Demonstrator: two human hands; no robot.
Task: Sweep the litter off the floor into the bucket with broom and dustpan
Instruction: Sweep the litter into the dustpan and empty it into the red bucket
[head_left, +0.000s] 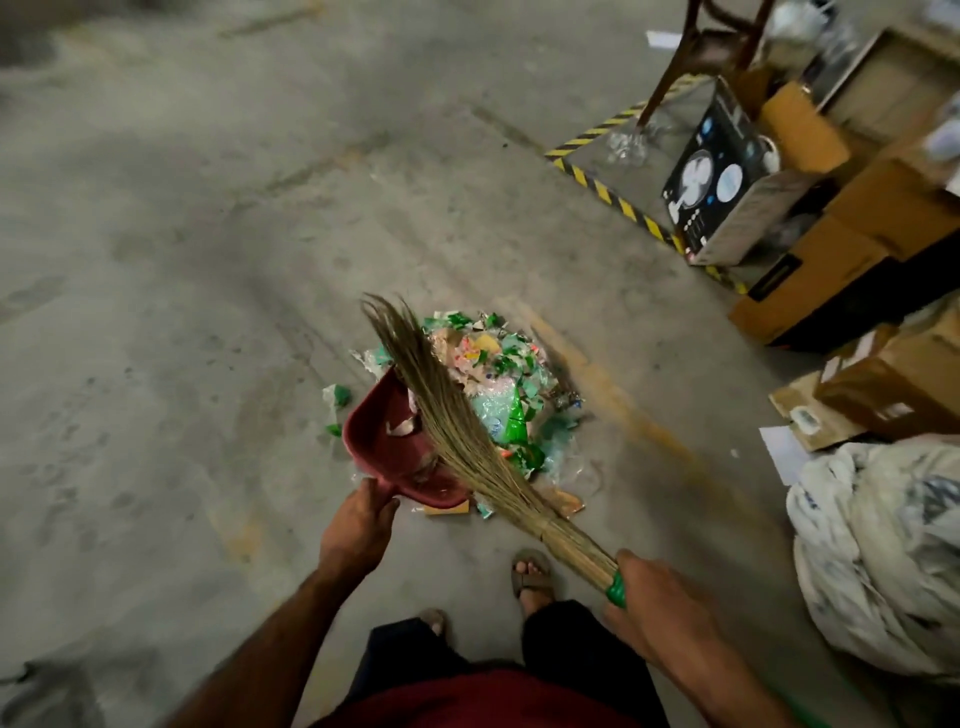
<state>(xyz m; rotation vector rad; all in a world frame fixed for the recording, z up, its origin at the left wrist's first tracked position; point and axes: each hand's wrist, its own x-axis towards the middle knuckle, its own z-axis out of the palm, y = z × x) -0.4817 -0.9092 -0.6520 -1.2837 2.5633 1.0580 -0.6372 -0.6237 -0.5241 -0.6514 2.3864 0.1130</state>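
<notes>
— Why is the dustpan (387, 447) sitting on its edge like that?

— The left hand (358, 525) is gripping its handle, fingers clenched round it, tipping the open mouth toward the litter (498, 384) heaped on the floor (208, 260), so scraps are sliding in rather than under.

— And the broom (452, 410)?

— The right hand (660, 608) is grasping the green grip low down, laying the bristles across the heap to drag it panward. A few scraps are probably lying inside already; blur is making that uncertain. No bucket is showing

no readable text anywhere; printing on the fan box (714, 171) blurred; carton labels (805, 420) illegible
</notes>
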